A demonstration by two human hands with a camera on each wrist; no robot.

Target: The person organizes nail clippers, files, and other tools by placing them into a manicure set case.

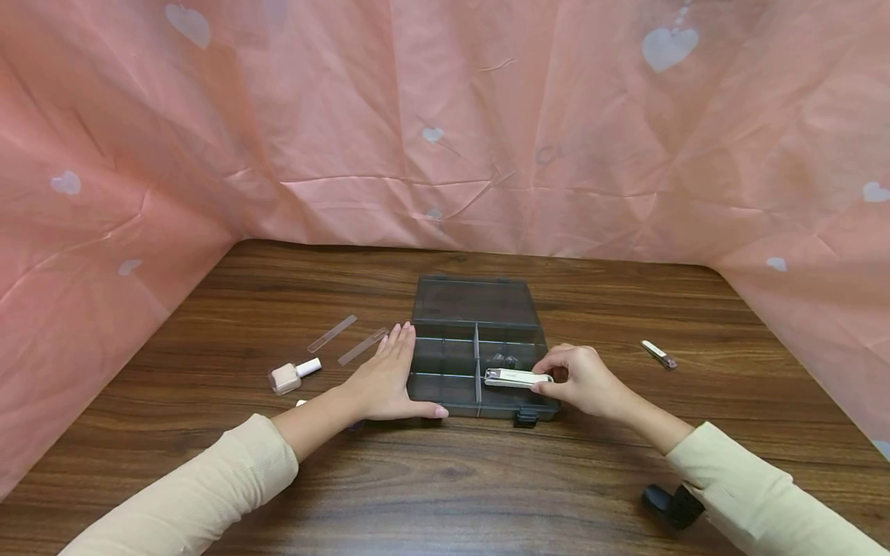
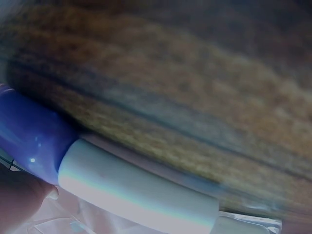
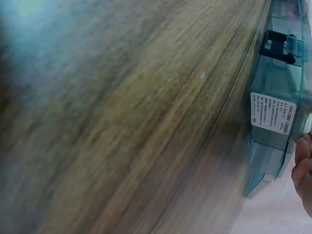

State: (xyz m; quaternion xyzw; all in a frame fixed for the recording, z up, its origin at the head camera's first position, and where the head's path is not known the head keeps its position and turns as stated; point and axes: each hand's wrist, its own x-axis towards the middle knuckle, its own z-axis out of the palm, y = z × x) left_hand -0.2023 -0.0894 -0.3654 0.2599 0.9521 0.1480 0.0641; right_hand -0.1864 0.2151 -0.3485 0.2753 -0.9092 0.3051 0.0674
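Note:
A dark translucent divided box lies on the table with its lid folded back. My right hand pinches the right end of a white-and-silver nail clipper between thumb and fingers, over the front right compartment. Small clear pieces lie behind the clipper in the box. Along the box's left side rests my left hand, fingers straight and thumb by the front edge. The right wrist view shows a label on the box's outside and my right fingertips at its rim.
Left of the box lie two clear flat strips and a beige nail polish bottle with a white cap. A purple bottle with a white cap lies by my left wrist. Far right is a smaller nail clipper; a black object sits near my right sleeve.

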